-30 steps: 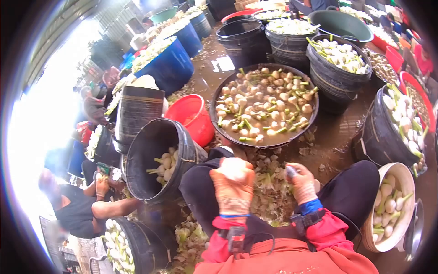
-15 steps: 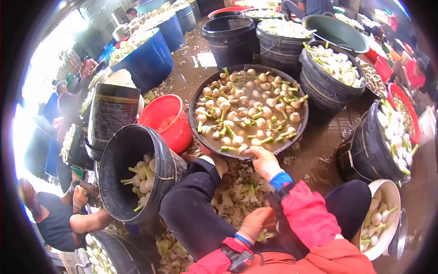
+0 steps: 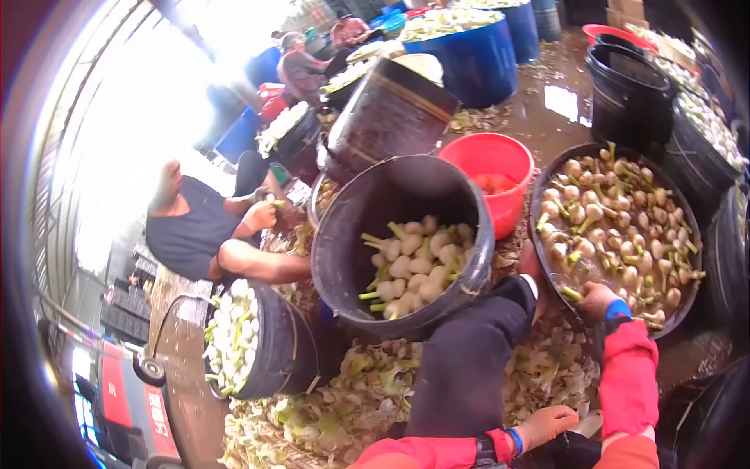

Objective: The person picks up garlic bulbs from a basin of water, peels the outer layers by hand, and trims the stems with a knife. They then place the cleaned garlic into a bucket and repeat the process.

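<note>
Single head-worn view, facing forward and down, close over the lap

Glossy red plastic basin (image 3: 486, 168); matt black tilted bucket (image 3: 344, 234); wet muddy floor (image 3: 547, 102).

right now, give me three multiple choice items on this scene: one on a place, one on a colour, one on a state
1. Where is the right hand?
A. at the near rim of the wide basin
B. inside the red tub
C. on the blue drum

2. What colour are the person's sleeves?
A. green
B. red
C. white

3. How does the black bucket holding peeled bulbs stand?
A. upside down
B. tipped toward the camera
C. lidded

Answers: 1 A, the hand reaches into the basin at its near edge; 2 B, both cuffs are red; 3 B, its open mouth faces the camera and shows the bulbs inside.
</note>
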The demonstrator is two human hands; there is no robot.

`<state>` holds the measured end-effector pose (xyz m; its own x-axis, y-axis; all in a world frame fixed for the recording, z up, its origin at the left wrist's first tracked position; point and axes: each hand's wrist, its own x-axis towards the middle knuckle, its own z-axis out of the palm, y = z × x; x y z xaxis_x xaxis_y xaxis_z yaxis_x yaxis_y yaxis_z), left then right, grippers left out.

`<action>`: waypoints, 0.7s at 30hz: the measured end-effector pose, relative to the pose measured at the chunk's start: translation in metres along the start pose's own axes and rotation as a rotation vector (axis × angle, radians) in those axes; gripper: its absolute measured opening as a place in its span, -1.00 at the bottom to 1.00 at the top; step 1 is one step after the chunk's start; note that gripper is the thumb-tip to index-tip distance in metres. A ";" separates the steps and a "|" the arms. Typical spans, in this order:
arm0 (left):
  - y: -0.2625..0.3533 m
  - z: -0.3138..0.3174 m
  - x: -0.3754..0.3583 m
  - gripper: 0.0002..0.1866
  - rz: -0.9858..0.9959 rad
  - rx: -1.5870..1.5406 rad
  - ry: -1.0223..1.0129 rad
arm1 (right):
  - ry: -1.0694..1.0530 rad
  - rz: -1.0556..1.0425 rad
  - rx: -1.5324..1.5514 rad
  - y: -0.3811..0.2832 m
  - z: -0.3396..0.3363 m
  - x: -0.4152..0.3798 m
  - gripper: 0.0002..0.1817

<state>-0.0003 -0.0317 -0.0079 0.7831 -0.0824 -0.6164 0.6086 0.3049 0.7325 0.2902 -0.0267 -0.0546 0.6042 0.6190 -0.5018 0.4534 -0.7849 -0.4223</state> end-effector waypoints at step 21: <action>0.007 -0.029 -0.033 -0.22 0.720 0.252 0.273 | 0.630 -0.233 1.221 -0.067 0.096 -0.260 -0.55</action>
<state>-0.0259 0.0001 0.0090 0.9549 0.2970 0.0061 0.0033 -0.0312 0.9995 0.0393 -0.1323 0.0316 0.9326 0.3578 -0.0474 -0.0719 0.0555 -0.9959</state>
